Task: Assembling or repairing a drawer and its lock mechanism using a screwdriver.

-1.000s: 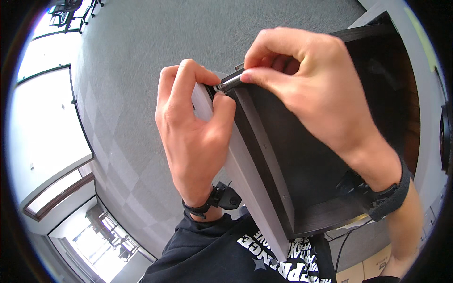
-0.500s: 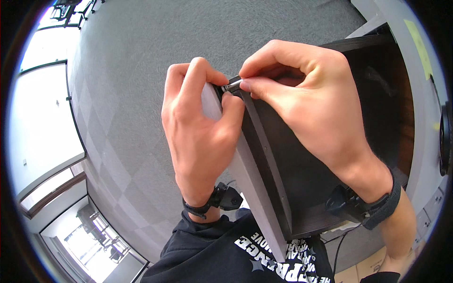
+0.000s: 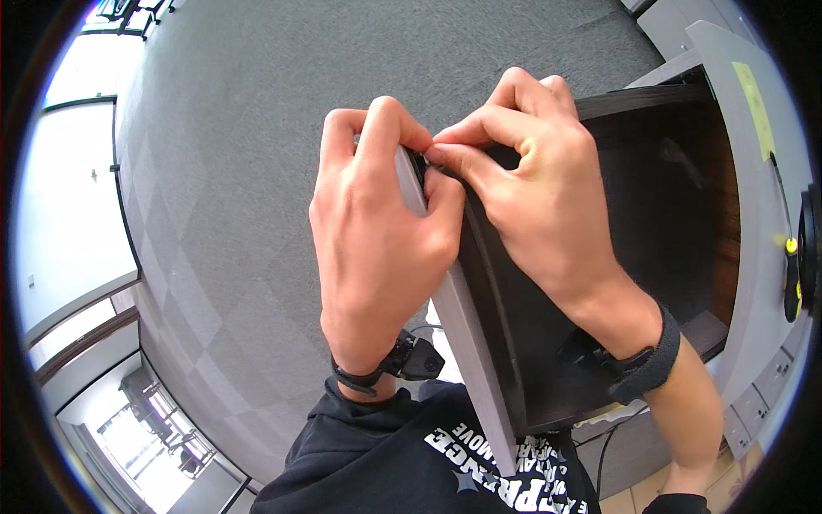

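Observation:
A pulled-out drawer with a pale grey front panel (image 3: pixel 473 330) and a dark inside (image 3: pixel 634 231) stands before me. At the far end of the panel, my left hand (image 3: pixel 372 223) is closed over the corner, index finger and thumb gripping its two sides. My right hand (image 3: pixel 552 197) meets it there, thumb and index finger pinched on a small metal piece at the drawer's corner. Those fingertips hide most of that piece. Along the inner side of the panel runs a dark rail (image 3: pixel 501 317).
To the right is a grey desk surface (image 3: pixel 753 257) with a yellow-and-black screwdriver (image 3: pixel 791 274) and a strip of yellow tape (image 3: pixel 753 111). Grey carpet (image 3: pixel 248 171) spreads beyond the drawer. A dark cable (image 3: pixel 606 454) hangs below the drawer near my body.
Both hands have drawn closer at the corner, the left slightly rightward and the right fingertips slightly left. The silvery piece seen between them before is now mostly covered. More of the screwdriver shows.

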Action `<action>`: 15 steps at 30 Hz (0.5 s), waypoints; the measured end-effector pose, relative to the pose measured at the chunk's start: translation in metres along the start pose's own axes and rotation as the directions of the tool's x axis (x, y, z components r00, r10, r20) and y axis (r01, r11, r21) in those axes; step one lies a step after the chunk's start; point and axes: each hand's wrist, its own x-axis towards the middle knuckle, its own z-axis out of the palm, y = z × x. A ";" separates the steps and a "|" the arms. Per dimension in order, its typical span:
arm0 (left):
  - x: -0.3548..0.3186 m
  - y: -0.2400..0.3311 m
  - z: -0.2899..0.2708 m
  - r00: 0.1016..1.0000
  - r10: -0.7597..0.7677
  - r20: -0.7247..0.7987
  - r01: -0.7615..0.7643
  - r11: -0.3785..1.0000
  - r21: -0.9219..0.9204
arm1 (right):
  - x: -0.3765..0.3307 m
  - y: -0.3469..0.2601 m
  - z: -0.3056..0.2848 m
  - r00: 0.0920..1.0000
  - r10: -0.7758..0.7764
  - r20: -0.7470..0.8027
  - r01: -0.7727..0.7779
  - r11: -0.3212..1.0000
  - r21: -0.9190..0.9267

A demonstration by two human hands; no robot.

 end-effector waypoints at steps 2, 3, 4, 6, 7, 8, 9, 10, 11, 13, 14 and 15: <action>-0.002 0.001 -0.002 1.000 0.005 -0.006 -0.005 1.000 0.018 | -0.003 -0.002 0.001 1.000 -0.005 0.001 0.005 1.000 -0.006; -0.003 0.001 -0.002 1.000 0.011 -0.006 -0.011 1.000 0.029 | -0.005 -0.002 0.002 1.000 -0.005 0.002 0.005 1.000 -0.020; -0.003 0.001 -0.002 1.000 0.010 -0.006 -0.010 1.000 0.028 | -0.006 -0.003 0.003 1.000 -0.004 0.003 0.004 1.000 -0.021; -0.004 0.000 -0.003 1.000 -0.016 -0.002 0.016 1.000 0.014 | -0.011 -0.005 0.008 0.999 0.018 -0.037 -0.017 1.000 0.006; -0.004 -0.001 -0.003 1.000 -0.017 -0.003 0.017 1.000 0.013 | -0.013 -0.007 0.009 0.999 0.017 -0.037 -0.017 1.000 0.005; -0.005 -0.004 -0.003 1.000 0.011 -0.001 -0.011 1.000 0.028 | -0.015 -0.008 0.011 0.998 0.030 -0.052 -0.030 0.999 0.011; -0.005 -0.006 -0.004 0.999 0.037 0.000 -0.037 0.998 0.046 | -0.016 -0.009 0.012 0.997 0.042 -0.065 -0.041 0.999 0.019; -0.006 -0.006 -0.006 0.999 0.035 -0.002 -0.035 0.998 0.048 | -0.018 -0.010 0.012 0.997 0.041 -0.064 -0.040 0.999 0.021; -0.008 -0.005 -0.008 1.000 0.025 0.002 -0.025 0.999 0.045 | -0.019 -0.011 0.013 0.998 0.029 -0.064 -0.027 0.999 0.030; -0.010 -0.005 -0.008 1.000 0.014 0.007 -0.014 0.999 0.038 | -0.021 -0.008 0.013 0.998 0.017 -0.062 -0.015 0.999 0.035; -0.011 -0.004 -0.007 1.000 0.002 -0.007 -0.002 1.000 0.030 | -0.021 -0.004 0.013 0.998 -0.043 -0.052 0.044 0.999 0.019; -0.012 -0.003 -0.007 1.000 -0.011 -0.023 0.011 1.000 0.025 | -0.021 0.000 0.013 0.994 -0.104 -0.041 0.104 0.995 0.007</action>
